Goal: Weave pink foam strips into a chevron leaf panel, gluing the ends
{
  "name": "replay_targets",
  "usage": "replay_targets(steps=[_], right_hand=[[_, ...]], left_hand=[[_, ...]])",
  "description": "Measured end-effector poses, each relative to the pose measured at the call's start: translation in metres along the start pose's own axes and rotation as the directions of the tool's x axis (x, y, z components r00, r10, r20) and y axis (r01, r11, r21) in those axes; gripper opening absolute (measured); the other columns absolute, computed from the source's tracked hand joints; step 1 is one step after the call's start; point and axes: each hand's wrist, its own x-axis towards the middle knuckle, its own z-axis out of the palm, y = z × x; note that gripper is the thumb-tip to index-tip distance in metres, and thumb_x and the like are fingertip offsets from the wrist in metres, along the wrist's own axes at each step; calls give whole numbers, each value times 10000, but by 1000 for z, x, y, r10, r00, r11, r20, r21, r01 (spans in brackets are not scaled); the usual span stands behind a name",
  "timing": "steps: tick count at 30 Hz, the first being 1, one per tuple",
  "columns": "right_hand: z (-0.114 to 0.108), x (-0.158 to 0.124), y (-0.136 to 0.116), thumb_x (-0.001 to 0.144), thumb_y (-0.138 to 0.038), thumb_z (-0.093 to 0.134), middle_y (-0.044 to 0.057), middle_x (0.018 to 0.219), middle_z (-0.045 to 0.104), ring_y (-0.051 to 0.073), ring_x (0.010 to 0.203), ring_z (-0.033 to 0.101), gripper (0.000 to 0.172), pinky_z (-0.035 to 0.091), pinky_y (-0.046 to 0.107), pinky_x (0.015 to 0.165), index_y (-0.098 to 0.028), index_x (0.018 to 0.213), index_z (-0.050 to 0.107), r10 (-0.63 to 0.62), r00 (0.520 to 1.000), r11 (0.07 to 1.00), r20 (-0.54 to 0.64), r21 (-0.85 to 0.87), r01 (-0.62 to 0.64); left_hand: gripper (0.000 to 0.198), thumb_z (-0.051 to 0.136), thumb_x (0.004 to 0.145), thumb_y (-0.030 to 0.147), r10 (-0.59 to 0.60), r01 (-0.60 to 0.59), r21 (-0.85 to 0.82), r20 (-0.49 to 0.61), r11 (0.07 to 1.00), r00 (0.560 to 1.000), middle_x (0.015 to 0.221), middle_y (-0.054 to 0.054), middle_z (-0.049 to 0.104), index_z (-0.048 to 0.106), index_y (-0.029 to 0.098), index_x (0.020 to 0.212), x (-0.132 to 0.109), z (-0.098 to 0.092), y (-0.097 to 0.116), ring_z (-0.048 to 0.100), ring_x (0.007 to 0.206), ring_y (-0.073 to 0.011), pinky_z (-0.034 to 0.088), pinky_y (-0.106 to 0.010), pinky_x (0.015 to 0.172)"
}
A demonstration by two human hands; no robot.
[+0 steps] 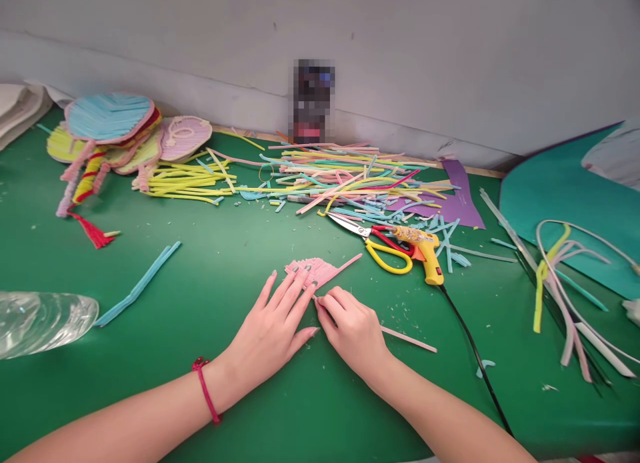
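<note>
A pink fan-shaped piece made of pipe cleaners (323,271) lies flat on the green table. One longer pink strip sticks out from its upper right. My left hand (277,316) rests over its lower left part, fingers stretched and fingertips pressing on it. Close beside, my right hand (353,326) pinches thumb and forefinger at the lower edge of the piece. From behind that hand a pink pipe cleaner (410,339) runs out to the right, in line with the pinch; my fingers hide its middle.
Yellow-handled scissors (389,256) and a yellow glue gun (427,253) with a black cord lie beyond my right hand. Loose pipe cleaners (340,176) pile up at the wall. Finished fans (110,120) stack at back left. A clear bottle (47,323) lies left, teal sheet (550,183) right.
</note>
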Motion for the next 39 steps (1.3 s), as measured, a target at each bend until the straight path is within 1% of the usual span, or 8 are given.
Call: replay_targets(steps=[7,13,15,22,26,31,34,39], right_hand=[[0,-1,1,945,-169,443,-2,681,559,111,606,501,261,327,239,546,-188,696,519,2,1000,1000,-2,-14,-2],[-1,0,1,941,-165,453,-7,669,554,102,588,483,262,311,231,533,-188,686,509,0,1000,1000,-22,-19,0],[-1,0,2,942,-166,453,-7,670,555,101,589,484,264,312,229,535,-188,685,509,1,1000,1000,-25,-17,-2],[-1,0,2,941,-160,451,-8,671,559,99,589,490,255,320,225,538,-188,696,516,1,1000,1000,-31,-13,-1],[-1,1,1,939,-162,457,-9,675,567,98,592,501,249,328,232,533,-190,700,519,7,1000,1000,-29,-11,-7],[-1,1,2,940,-161,457,-8,679,573,98,599,517,246,342,234,536,-191,705,524,10,1000,1000,-23,-5,-10],[-1,1,2,938,-160,465,-4,693,584,103,615,531,232,349,235,546,-186,719,535,13,1000,1000,-13,10,-13],[-1,1,1,938,-160,464,-2,698,588,105,621,538,222,357,230,558,-183,731,543,18,1000,1000,-7,23,-18]], left_hand=[[319,435,917,61,19,-71,-203,-247,977,969,1174,-121,655,548,115,1210,-2,-8,-19,576,1149,-199,438,-408,1030],[221,611,839,88,-251,84,-352,-462,932,851,901,-9,670,657,226,1006,5,-20,-55,645,788,-123,526,-241,737],[161,659,814,129,-322,131,-393,-472,910,821,819,23,666,667,241,930,8,-23,-64,634,704,-112,518,-236,687],[22,664,825,236,-433,245,-432,-417,868,800,748,40,691,682,246,818,9,-29,-83,631,654,-116,501,-242,632],[127,567,891,240,-440,266,-472,-307,840,844,701,25,680,684,211,852,8,-27,-77,629,625,-114,510,-242,623],[262,426,964,252,-102,55,-299,-143,953,984,883,-19,733,674,167,976,5,-20,-49,677,710,-112,514,-213,650],[285,436,962,254,54,-67,-134,-97,989,994,1078,-70,718,632,136,1130,-1,-17,-27,687,731,-141,509,-245,616],[408,391,972,306,69,-78,63,134,995,989,1343,-117,561,515,142,1325,-9,-11,-10,629,583,-136,471,-294,517]])
